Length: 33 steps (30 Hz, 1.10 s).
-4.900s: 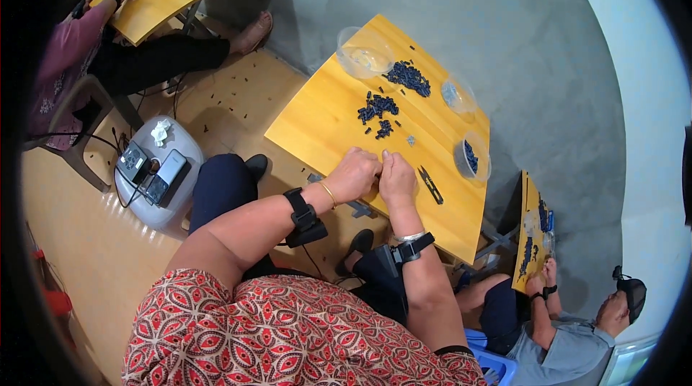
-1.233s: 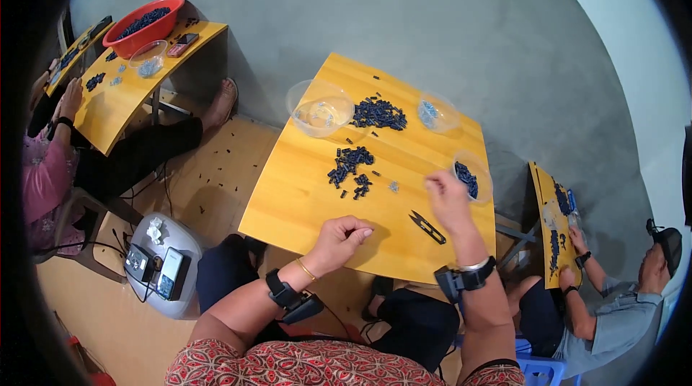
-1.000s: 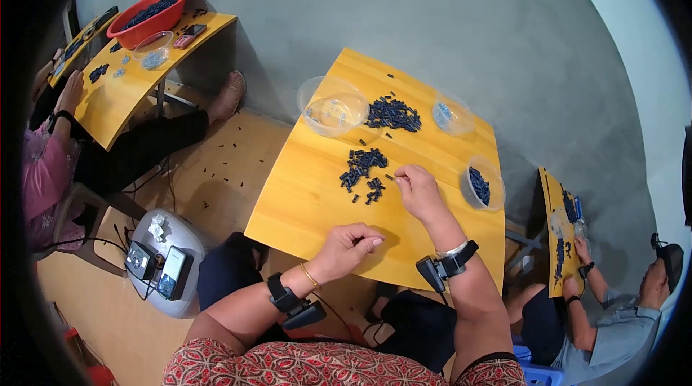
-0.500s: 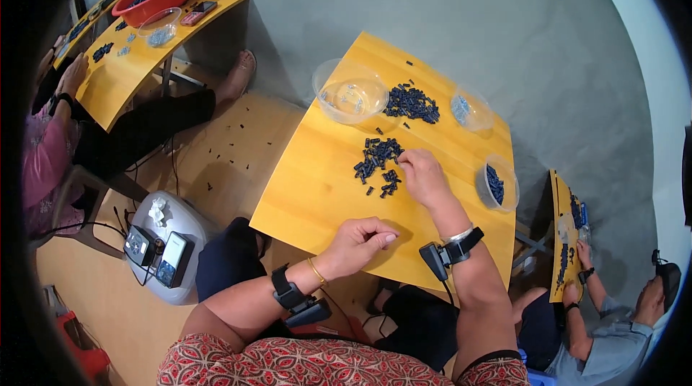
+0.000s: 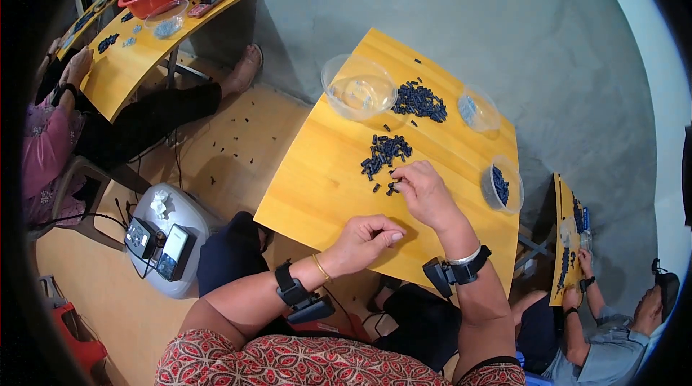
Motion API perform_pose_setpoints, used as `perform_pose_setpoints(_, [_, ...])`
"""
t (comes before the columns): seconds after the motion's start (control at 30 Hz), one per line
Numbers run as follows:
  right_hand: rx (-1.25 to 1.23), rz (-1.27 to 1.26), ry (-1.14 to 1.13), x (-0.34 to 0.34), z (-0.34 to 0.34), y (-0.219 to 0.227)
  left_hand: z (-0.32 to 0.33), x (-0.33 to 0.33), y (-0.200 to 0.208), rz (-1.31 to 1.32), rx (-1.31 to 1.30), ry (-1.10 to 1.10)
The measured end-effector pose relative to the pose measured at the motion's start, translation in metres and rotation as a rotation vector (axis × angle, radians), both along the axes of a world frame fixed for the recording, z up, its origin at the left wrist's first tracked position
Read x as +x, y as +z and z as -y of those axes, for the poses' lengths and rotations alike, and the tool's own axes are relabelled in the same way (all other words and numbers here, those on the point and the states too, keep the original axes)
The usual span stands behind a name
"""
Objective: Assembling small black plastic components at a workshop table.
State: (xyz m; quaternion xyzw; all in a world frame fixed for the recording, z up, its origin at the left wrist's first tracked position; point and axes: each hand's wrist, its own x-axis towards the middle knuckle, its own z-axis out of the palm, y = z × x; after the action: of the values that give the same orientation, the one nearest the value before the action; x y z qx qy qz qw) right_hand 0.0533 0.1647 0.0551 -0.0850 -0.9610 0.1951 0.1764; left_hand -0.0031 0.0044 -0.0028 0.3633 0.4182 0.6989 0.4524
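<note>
My left hand (image 5: 362, 243) is over the near edge of the yellow table (image 5: 303, 191), its thumb pressed against the curled forefinger. Whatever may be in that pinch is too small or hidden to tell. Further right, my right hand (image 5: 427, 195) reaches down to the near pile of small black cylindrical pieces (image 5: 386, 152). Its thumb and fingertips are closed together at the pile's near right edge, beside a few loose pieces, and I cannot make out what they hold. A larger pile of the same black pieces (image 5: 422, 103) lies farther back.
A clear bowl (image 5: 333, 87) with a few small silvery pieces stands at the table's far left. Two clear tubs sit along the right: one with pale small parts (image 5: 468, 108), one with dark pieces (image 5: 500, 184). Other people work at side tables. A grey stool (image 5: 205, 224) holds devices.
My right hand has come slightly nearer to me, onto the near edge of the close pile. The left hand keeps its pinch. The whole view has shifted slightly.
</note>
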Motion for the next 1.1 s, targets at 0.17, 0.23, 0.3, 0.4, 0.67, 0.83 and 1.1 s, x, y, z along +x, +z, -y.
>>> perform_pose_setpoints(0.17, [0.066, 0.044, 0.024, 0.004, -0.001, -0.007, 0.001, -0.002, 0.002, -0.033, -0.019, -0.028])
perform_pose_setpoints(0.23, [0.071, 0.034, 0.04, 0.003, -0.003, -0.009, 0.0, -0.001, 0.0, 0.032, -0.001, -0.045])
perform_pose_setpoints(0.3, [0.098, 0.003, -0.005, -0.001, -0.001, -0.005, 0.0, -0.001, -0.001, 0.015, 0.007, -0.039])
perform_pose_setpoints(0.4, [0.114, -0.047, 0.01, -0.014, 0.006, -0.002, 0.0, -0.001, 0.001, -0.009, 0.022, -0.025])
perform_pose_setpoints(0.67, [0.19, 0.007, 0.043, -0.022, 0.005, -0.01, 0.0, 0.001, -0.001, 0.012, -0.007, -0.03])
perform_pose_setpoints(0.83, [0.208, -0.021, 0.008, -0.023, 0.01, -0.003, 0.0, 0.0, -0.002, -0.003, 0.021, -0.022])
perform_pose_setpoints(1.1, [0.248, 0.038, 0.026, -0.032, 0.014, -0.008, 0.0, -0.001, 0.0, 0.0, 0.018, -0.031])
